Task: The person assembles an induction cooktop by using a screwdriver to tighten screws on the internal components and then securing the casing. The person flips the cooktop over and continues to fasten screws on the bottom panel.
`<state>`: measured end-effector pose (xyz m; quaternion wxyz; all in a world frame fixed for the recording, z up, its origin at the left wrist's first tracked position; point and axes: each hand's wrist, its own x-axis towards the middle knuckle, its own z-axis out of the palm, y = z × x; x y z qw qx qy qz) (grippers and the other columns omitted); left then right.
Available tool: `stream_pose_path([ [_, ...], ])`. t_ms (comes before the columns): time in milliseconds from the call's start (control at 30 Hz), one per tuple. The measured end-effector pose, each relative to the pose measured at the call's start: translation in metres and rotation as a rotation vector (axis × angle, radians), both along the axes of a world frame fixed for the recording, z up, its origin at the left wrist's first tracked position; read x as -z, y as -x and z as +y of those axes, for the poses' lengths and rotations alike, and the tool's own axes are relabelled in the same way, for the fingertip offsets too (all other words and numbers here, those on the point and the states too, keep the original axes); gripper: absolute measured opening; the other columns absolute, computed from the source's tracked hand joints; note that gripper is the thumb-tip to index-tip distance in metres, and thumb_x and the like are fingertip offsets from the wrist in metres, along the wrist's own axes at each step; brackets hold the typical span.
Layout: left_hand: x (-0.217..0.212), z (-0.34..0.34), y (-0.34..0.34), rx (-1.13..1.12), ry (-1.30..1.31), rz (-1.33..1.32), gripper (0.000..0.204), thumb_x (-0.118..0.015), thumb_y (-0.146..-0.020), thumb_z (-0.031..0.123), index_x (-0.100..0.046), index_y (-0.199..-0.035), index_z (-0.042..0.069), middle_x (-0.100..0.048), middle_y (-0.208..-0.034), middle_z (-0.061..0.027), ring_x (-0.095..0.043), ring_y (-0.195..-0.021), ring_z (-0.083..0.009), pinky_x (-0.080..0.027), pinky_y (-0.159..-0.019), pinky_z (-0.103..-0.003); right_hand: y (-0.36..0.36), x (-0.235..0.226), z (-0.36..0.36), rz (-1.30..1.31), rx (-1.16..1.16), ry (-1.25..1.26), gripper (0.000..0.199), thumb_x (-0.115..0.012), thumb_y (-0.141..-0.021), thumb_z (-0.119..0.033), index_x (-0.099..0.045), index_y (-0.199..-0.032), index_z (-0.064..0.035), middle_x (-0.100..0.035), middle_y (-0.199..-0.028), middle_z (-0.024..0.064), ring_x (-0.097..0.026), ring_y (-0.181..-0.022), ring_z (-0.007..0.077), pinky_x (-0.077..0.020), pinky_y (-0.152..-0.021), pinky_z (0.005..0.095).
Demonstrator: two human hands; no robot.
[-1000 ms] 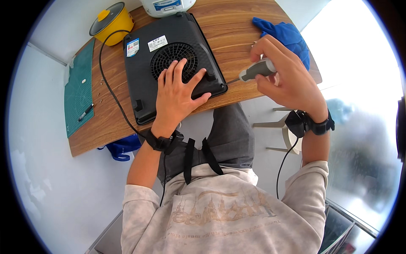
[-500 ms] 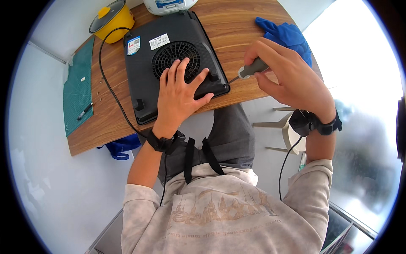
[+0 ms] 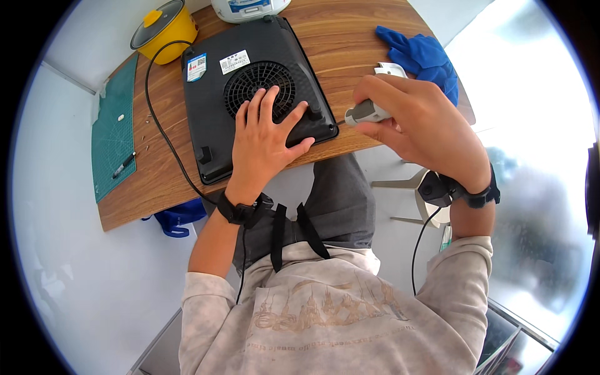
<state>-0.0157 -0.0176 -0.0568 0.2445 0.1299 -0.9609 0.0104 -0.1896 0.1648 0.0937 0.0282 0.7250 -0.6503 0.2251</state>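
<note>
A black induction cooker [image 3: 209,103] lies underside up on the wooden table, showing its round fan grille [image 3: 250,78] and small feet. My left hand [image 3: 262,140] rests on it with fingers spread, the fingertips over the lower part of the grille. In my right hand [image 3: 428,122] is a screwdriver [image 3: 364,114] with a grey and white handle, held between thumb and fingers. It slants down to the cooker's near right corner. Its tip is at or close to that corner; whether it sits in a screw I cannot tell.
A black cord curves along the cooker's left side. Beyond it lie several tiny screw-like pieces [image 3: 149,119] and a green cutting mat [image 3: 106,137] with a pen [image 3: 124,164]. A yellow pot [image 3: 167,45], white appliance [image 3: 250,9], blue cloth [image 3: 428,59] and white object [image 3: 391,69] stand or lie further back.
My right hand has turned and shifted slightly left, so the screwdriver lies flatter and less shaft shows. The white object by the cloth has come into view. My left hand stays in place.
</note>
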Motion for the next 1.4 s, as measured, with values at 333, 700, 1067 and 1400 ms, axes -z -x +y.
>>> stream_pose_path([
  [333,0.003,0.0,0.0,0.009,0.001,0.014,0.052,-0.074,-0.085,0.05,-0.067,-0.129,0.023,-0.047,-0.145,-0.0149,-0.043,-0.137,-0.0355,-0.035,-0.113,-0.05,-0.011,0.014,-0.017,0.389,0.265,0.156,0.045,-0.075,-0.087,-0.047,-0.06,-0.081,-0.0048,-0.048,-0.048,0.0081,-0.056,-0.045,0.0264,-0.0388,-0.042,0.0333],
  [700,0.004,0.0,0.001,0.014,0.004,0.051,0.053,-0.075,-0.084,0.051,-0.066,-0.128,0.023,-0.046,-0.146,-0.015,-0.042,-0.138,-0.0363,-0.035,-0.112,-0.052,-0.022,0.016,-0.025,-0.07,0.004,0.151,0.025,-0.07,-0.089,-0.011,-0.057,-0.108,-0.0027,-0.061,-0.1,0.0119,-0.064,-0.069,0.0284,-0.0496,-0.059,0.0392],
  [1067,0.007,-0.002,0.0,-0.002,0.022,0.02,0.055,-0.073,-0.085,0.056,-0.063,-0.131,0.028,-0.047,-0.144,-0.0154,-0.043,-0.138,-0.0351,-0.035,-0.113,-0.052,-0.028,0.0,-0.022,0.071,-0.028,0.071,0.039,-0.076,-0.087,-0.013,-0.065,-0.124,-0.0064,-0.069,-0.103,0.0121,-0.067,-0.07,0.0277,-0.0551,-0.06,0.0371],
  [1400,0.006,-0.001,-0.001,0.007,0.013,0.045,0.061,-0.073,-0.085,0.057,-0.058,-0.138,0.032,-0.047,-0.145,-0.0139,-0.043,-0.138,-0.0352,-0.036,-0.112,-0.053,-0.018,0.009,-0.047,0.274,0.135,0.259,0.036,-0.083,-0.083,-0.038,-0.065,-0.09,-0.0075,-0.061,-0.066,0.0062,-0.059,-0.054,0.0241,-0.045,-0.049,0.0345],
])
